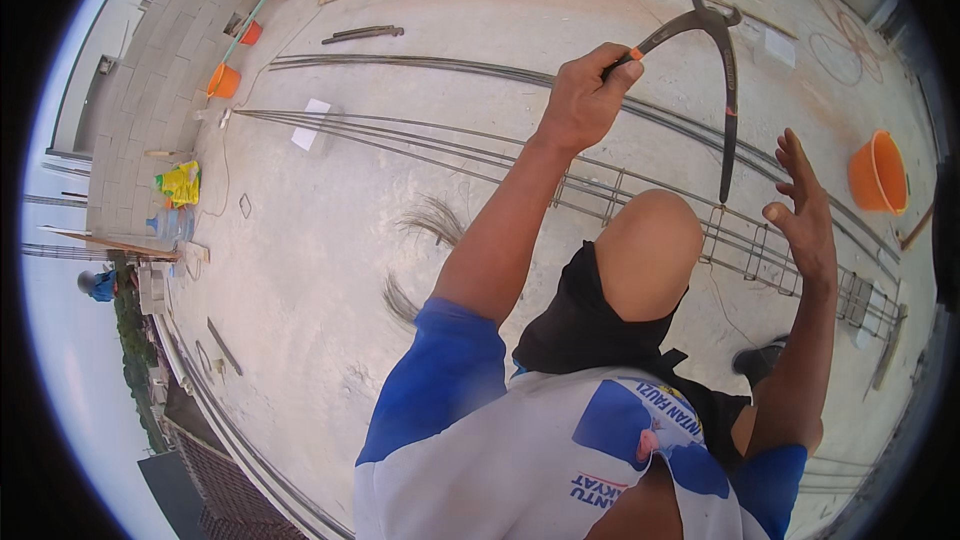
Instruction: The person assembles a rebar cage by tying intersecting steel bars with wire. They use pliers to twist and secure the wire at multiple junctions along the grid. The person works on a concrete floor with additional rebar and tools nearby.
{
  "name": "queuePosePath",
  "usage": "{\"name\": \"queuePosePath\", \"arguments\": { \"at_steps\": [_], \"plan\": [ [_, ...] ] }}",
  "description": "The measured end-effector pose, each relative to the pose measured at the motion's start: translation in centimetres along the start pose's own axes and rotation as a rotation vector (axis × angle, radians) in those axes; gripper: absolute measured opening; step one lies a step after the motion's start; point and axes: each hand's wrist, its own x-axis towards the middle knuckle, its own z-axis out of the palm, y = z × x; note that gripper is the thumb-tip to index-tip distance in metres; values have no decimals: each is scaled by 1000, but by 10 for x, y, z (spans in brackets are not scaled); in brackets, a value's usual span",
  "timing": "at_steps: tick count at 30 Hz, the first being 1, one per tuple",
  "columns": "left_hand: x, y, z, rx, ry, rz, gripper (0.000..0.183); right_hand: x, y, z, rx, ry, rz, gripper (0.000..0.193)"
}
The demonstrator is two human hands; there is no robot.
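Note:
My left hand (pixel 588 95) is raised, with its fingers wrapped round one handle of a pair of pincers (pixel 728 65). The pincers are spread wide, jaws at the top, and the other handle hangs free. My right hand (pixel 803 210) is held up to the right of that free handle, fingers apart and nothing in it. Below both hands a long rebar cage (pixel 755 252) with square stirrups lies across the floor, passing by my bent knee. Two bunches of thin tie wire, one (pixel 436 220) beyond the other (pixel 400 302), lie left of my knee.
Long loose rebars (pixel 430 64) run beyond the cage. An orange bucket (pixel 878 172) stands at right. Along the block wall (pixel 150 70) are another orange bucket (pixel 224 81), a yellow bag (pixel 180 183) and a clear jug (pixel 172 226). Another person (pixel 100 286) is far left.

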Motion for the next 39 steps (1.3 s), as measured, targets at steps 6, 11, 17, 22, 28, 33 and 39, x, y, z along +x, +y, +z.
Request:
{"name": "queuePosePath", "arguments": {
  "at_steps": [6,11,17,22,28,33,39],
  "plan": [
    [5,96,134,-334,-1,236,33,6,-49,9,275,42,-67,72],
    [-28,37,232,-663,-435,-226,39,-48,36,-8,407,150,262,39],
    [-106,-174,317,-418,-130,-958,39,-128,138,-2,193,13,892,32],
    [-216,-346,315,513,-624,-596,36,-164,184,26,-235,-214,881,58],
    [-188,-241,326,-219,-573,-1199,48,-182,202,33,-637,-440,863,69],
    [-188,-234,330,-227,-699,-1118,40,-170,212,52,-686,-550,884,67],
    [-201,-269,345,32,-815,-879,31,-169,222,63,-660,-562,874,67]
  ]
}}
